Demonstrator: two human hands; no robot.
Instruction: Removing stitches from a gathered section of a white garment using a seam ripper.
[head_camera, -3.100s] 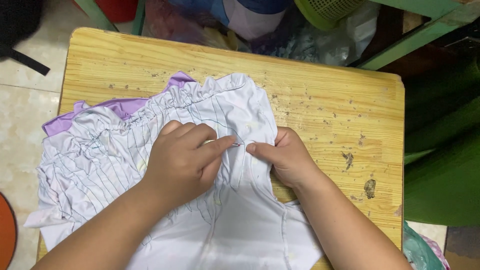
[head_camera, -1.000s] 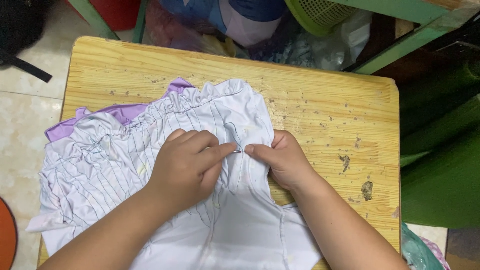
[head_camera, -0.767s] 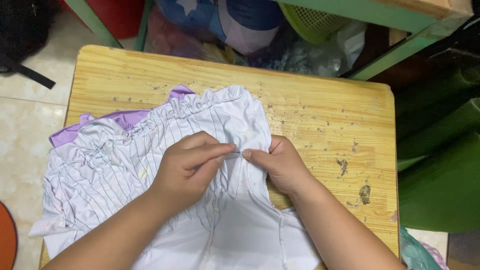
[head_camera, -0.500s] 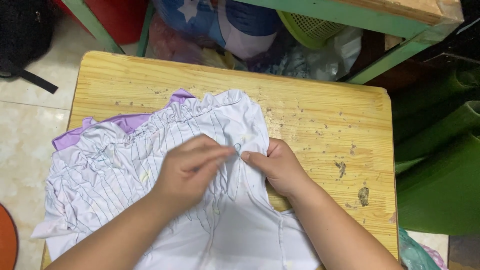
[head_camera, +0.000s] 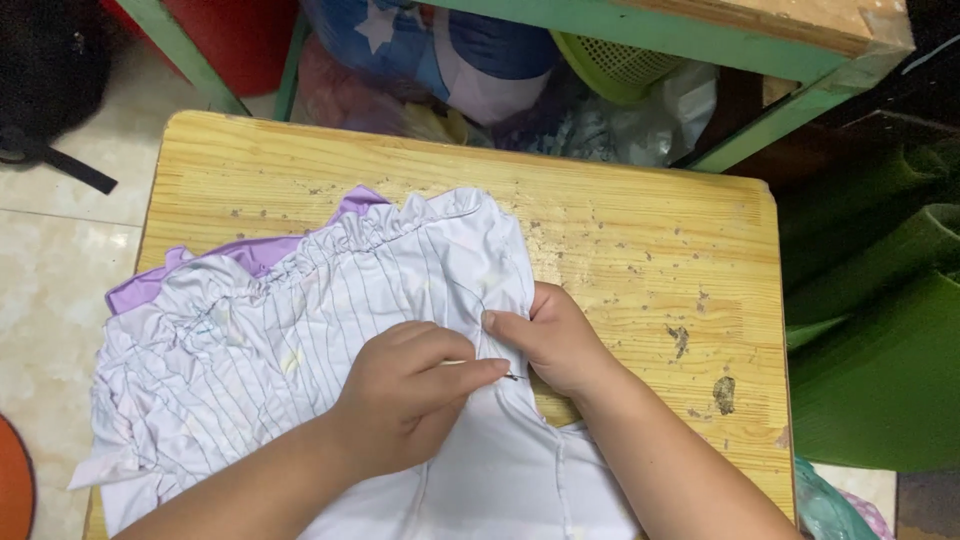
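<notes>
Two hands sew a white striped garment (head_camera: 300, 340) near the table's (head_camera: 640, 230) front edge: left hand (head_camera: 405, 395) pinching a needle (head_camera: 490, 368), right hand (head_camera: 555, 340) gripping fabric. A slip could prick that thumb.

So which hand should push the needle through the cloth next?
Probably the left hand: its fingers already pinch the needle at the fold. The right hand is busy holding the white striped garment steady.

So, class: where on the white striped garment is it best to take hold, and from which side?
Grip the white striped garment at its gathered ruffled edge, coming from the far side of the wooden table. That edge is bunched and free, while both hands cover the middle.
</notes>
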